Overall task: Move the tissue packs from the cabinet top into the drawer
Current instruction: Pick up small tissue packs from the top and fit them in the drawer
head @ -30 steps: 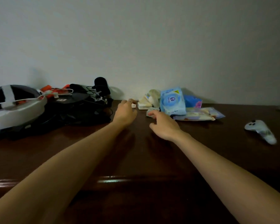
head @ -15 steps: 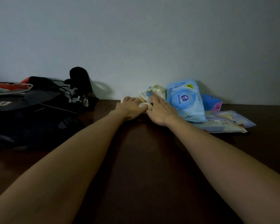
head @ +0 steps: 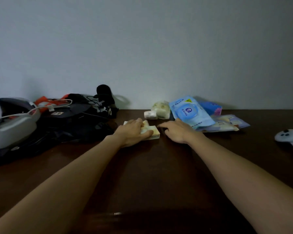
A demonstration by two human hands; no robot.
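Note:
My left hand [head: 134,132] lies over small cream tissue packs [head: 153,131] on the dark wooden cabinet top [head: 159,174], fingers curled around them. My right hand [head: 176,131] rests just right of those packs, fingers spread, index tip pointing at them and holding nothing. By the wall sit more packs: a small white one [head: 150,115], a cream one in plastic [head: 161,109], a large light-blue wet-wipe pack [head: 190,113], a darker blue pack [head: 211,108] and flat pale packs [head: 227,124]. The drawer is out of view.
A black bag with cables and a black clip-on device [head: 78,119] fills the left side, next to a grey and white helmet-like object [head: 10,122]. A pale game controller [head: 289,137] lies at the far right. The cabinet's front edge [head: 117,214] runs near the bottom.
Both hands have drawn back from the pile by the wall toward me. The left hand has pulled the small cream packs along with it; the right hand has let go.

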